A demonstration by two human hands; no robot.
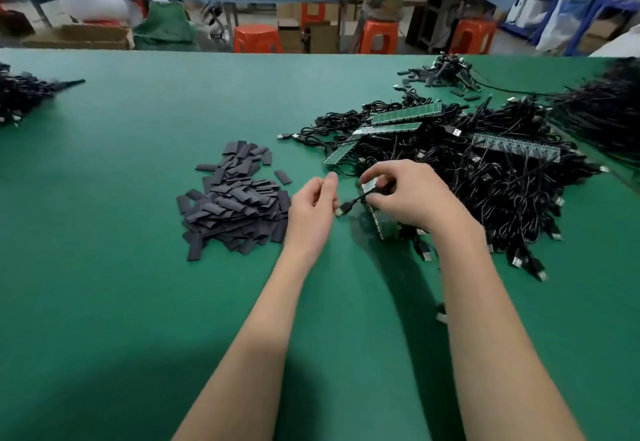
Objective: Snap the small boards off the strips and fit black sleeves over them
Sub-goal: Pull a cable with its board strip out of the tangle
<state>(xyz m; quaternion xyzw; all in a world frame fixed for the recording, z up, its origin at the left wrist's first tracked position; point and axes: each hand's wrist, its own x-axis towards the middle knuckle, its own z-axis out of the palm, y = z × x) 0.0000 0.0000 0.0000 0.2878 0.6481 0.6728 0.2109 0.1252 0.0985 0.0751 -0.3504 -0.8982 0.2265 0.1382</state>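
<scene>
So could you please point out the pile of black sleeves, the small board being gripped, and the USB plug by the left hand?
pile of black sleeves (235,205): head view, middle of heap.
small board (370,185): head view, green face.
USB plug (339,211): head view, metal tip.
</scene>
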